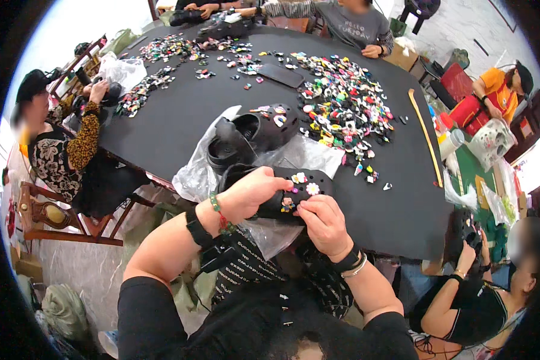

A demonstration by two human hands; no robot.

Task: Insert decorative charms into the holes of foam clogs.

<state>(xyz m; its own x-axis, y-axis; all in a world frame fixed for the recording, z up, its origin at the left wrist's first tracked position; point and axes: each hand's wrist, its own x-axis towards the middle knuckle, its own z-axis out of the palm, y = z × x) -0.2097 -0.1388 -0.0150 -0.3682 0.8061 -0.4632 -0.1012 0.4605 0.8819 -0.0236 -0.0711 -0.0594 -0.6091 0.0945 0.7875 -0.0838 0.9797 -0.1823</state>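
A black clog (325, 183) with holes lies sideways at the near table edge. Its upper carries a white flower charm (313, 189), a cartoon figure charm (288, 204) and other small charms. My left hand (255, 191) is closed on the clog's heel side, fingertips beside a small pink charm. At the clog's near edge my right hand (325, 223) is closed, thumb and fingers pinching it near the cartoon charm. Just beyond are more black clogs (270, 129) with charms, resting on a clear plastic bag (315, 155).
A wide heap of colourful charms (342, 96) covers the table's right middle, with more piles (168, 48) at far left. A dark tray (281, 75) lies between them. A yellow strip (425, 138) runs along the right edge. Several people sit around, some handling clogs.
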